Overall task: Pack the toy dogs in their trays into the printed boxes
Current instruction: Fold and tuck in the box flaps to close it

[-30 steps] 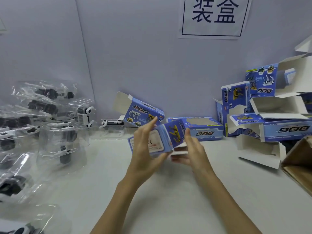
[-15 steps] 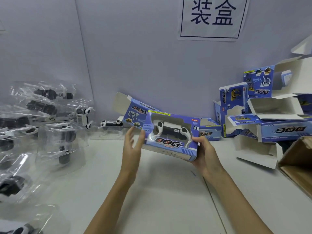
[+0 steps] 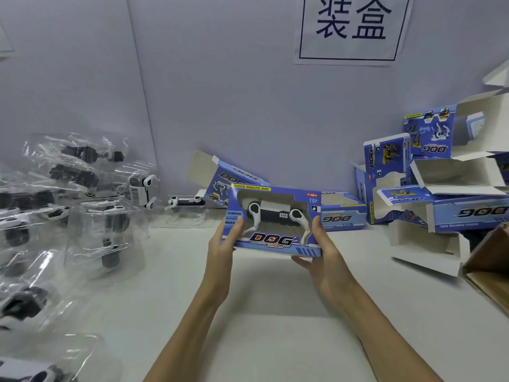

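Above the white table [image 3: 261, 312], both hands now grip a packed printed box [image 3: 275, 238]: the left hand [image 3: 221, 249], open and apart from it half a second ago, curls round its left end, while the right hand [image 3: 323, 257] clasps the right end. The box faces the camera, the toy dog [image 3: 274, 215] showing through its window. Farther left lie trayed dogs [image 3: 107, 216]; farther right, empty boxes [image 3: 440, 188] are heaped against the wall.
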Motion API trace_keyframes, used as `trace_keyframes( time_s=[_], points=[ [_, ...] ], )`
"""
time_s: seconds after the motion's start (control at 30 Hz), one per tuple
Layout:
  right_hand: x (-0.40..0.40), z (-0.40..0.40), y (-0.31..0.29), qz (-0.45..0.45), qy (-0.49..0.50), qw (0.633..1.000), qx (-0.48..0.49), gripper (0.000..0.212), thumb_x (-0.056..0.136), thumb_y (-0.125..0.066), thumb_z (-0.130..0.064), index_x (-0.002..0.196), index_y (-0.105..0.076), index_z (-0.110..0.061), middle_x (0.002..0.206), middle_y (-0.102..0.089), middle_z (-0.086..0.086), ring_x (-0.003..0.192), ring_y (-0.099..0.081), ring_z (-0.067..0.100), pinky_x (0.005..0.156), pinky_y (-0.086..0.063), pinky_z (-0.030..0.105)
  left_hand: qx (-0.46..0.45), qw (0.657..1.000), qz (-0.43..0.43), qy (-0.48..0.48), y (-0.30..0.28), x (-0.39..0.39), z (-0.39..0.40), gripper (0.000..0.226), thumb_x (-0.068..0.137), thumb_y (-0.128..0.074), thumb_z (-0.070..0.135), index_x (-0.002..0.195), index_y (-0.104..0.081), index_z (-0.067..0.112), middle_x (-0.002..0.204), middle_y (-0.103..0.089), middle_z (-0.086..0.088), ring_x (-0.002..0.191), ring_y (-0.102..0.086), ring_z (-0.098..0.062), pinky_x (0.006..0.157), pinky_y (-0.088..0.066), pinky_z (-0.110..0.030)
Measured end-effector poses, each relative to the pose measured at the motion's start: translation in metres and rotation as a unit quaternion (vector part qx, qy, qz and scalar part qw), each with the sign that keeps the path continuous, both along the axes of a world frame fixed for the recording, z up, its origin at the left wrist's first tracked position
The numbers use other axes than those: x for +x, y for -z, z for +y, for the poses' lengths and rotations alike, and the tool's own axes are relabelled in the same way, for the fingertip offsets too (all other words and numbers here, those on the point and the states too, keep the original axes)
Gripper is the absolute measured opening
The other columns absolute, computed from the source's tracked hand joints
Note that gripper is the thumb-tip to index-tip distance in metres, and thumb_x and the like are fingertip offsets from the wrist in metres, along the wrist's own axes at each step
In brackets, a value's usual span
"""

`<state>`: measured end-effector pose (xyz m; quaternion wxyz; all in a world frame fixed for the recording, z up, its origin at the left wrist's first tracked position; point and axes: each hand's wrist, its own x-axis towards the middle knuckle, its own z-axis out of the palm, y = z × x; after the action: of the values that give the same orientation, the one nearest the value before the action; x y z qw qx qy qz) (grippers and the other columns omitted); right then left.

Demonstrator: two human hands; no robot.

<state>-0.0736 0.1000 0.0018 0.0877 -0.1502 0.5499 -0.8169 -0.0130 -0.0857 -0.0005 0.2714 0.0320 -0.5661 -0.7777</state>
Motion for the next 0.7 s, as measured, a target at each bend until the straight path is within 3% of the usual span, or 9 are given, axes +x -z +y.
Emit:
trace_keyframes(
  time_s=[0.13,0.2,0.27,0.33,0.4,0.5,0.6,0.7],
  points=[
    [0.0,-0.005,0.005,-0.008,-0.036,0.998,0.056,0.069,0.084,-0.053,-0.072,0.145,-0.055,-0.04,0.132,-0.073,-0.004,0.114,-0.073,0.018,0.104,-0.047,0.047,0.006,1.0,-0.007,-0.012,-0.001,-0.002,-0.01,0.045,0.089,-0.067,0.043,0.128,-0.071,0.021,0.113,-0.079,-0.003,0.103,-0.075,-0.019,0.092,-0.051,-0.031],
    [-0.003,-0.001,0.003,0.013,-0.038,0.996,0.084,0.07,0.086,-0.059,-0.071,0.15,-0.045,-0.047,0.137,-0.068,-0.013,0.119,-0.071,0.014,0.105,-0.051,0.046,0.011,1.0,-0.011,0.0,-0.002,-0.001,-0.016,0.041,0.086,-0.069,0.04,0.122,-0.075,0.022,0.112,-0.079,-0.003,0.101,-0.076,-0.019,0.095,-0.051,-0.034],
    [-0.007,0.004,0.002,0.03,-0.029,0.996,0.085,0.074,0.087,-0.074,-0.06,0.152,-0.042,-0.046,0.136,-0.07,-0.01,0.118,-0.071,0.016,0.1,-0.056,0.044,0.008,1.0,-0.022,0.017,-0.004,-0.001,-0.022,0.032,0.08,-0.073,0.041,0.108,-0.081,0.028,0.107,-0.079,0.001,0.094,-0.076,-0.016,0.086,-0.053,-0.033],
    [-0.009,0.008,0.0,0.043,-0.032,0.996,0.069,0.074,0.084,-0.078,-0.045,0.15,-0.046,-0.039,0.129,-0.073,0.0,0.114,-0.073,0.022,0.094,-0.06,0.043,0.009,0.999,-0.039,0.036,-0.003,-0.001,-0.027,0.027,0.084,-0.077,0.045,0.108,-0.08,0.033,0.106,-0.078,0.007,0.099,-0.073,-0.013,0.081,-0.055,-0.033],
    [-0.01,0.015,-0.003,0.073,-0.052,0.995,0.051,0.07,0.082,-0.082,-0.033,0.146,-0.053,-0.034,0.127,-0.074,0.005,0.113,-0.072,0.023,0.09,-0.061,0.037,0.022,0.997,-0.053,0.05,0.0,0.001,-0.032,0.039,0.083,-0.077,0.05,0.118,-0.075,0.034,0.114,-0.076,0.007,0.112,-0.069,-0.015,0.08,-0.06,-0.038],
    [-0.011,0.028,-0.01,0.105,-0.084,0.989,0.063,0.072,0.087,-0.083,-0.019,0.15,-0.048,-0.029,0.135,-0.069,0.009,0.123,-0.066,0.027,0.105,-0.054,0.044,0.029,0.993,-0.038,0.108,0.003,0.004,-0.039,0.062,0.078,-0.083,0.049,0.134,-0.067,0.026,0.126,-0.072,-0.009,0.117,-0.069,-0.027,0.087,-0.061,-0.047],
    [-0.011,0.039,-0.017,0.135,-0.085,0.978,0.131,0.072,0.085,-0.085,-0.027,0.146,-0.048,-0.034,0.135,-0.07,0.002,0.123,-0.067,0.026,0.104,-0.055,0.047,0.034,0.995,-0.02,0.093,0.0,0.006,-0.035,0.054,0.076,-0.087,0.048,0.122,-0.076,0.023,0.116,-0.076,-0.004,0.107,-0.072,-0.023,0.077,-0.062,-0.036],
    [-0.008,0.043,-0.024,0.105,-0.093,0.972,0.188,0.069,0.083,-0.088,-0.039,0.141,-0.051,-0.048,0.122,-0.075,-0.002,0.108,-0.075,0.023,0.082,-0.064,0.042,0.01,0.997,-0.073,0.037,0.0,0.004,-0.028,0.043,0.083,-0.079,0.053,0.114,-0.08,0.024,0.117,-0.078,-0.002,0.107,-0.074,-0.026,0.071,-0.061,-0.035]
  ],
)
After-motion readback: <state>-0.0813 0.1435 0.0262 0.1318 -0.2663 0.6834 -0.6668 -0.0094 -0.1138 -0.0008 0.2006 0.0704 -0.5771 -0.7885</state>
